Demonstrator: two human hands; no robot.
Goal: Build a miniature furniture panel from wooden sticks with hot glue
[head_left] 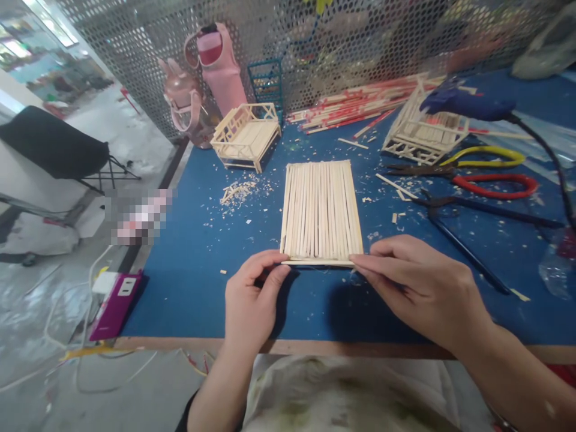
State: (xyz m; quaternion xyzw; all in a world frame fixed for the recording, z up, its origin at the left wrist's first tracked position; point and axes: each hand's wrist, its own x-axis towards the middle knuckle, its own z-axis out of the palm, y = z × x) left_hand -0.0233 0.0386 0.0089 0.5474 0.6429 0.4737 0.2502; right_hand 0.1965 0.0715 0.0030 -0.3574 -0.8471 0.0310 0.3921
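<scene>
A flat panel of pale wooden sticks (321,210) laid side by side rests on the blue table (202,258). A single cross stick (317,262) lies along its near edge. My left hand (252,300) pinches the left end of that stick between thumb and fingers. My right hand (418,285) presses fingertips together on its right end.
A small stick-built bench (245,137) and a stick frame (425,135) stand further back. A blue glue gun (468,105), yellow and red pliers (490,174), loose sticks (360,102) and pink bottles (211,78) are nearby. Wood chips litter the table. A power strip (114,303) sits left.
</scene>
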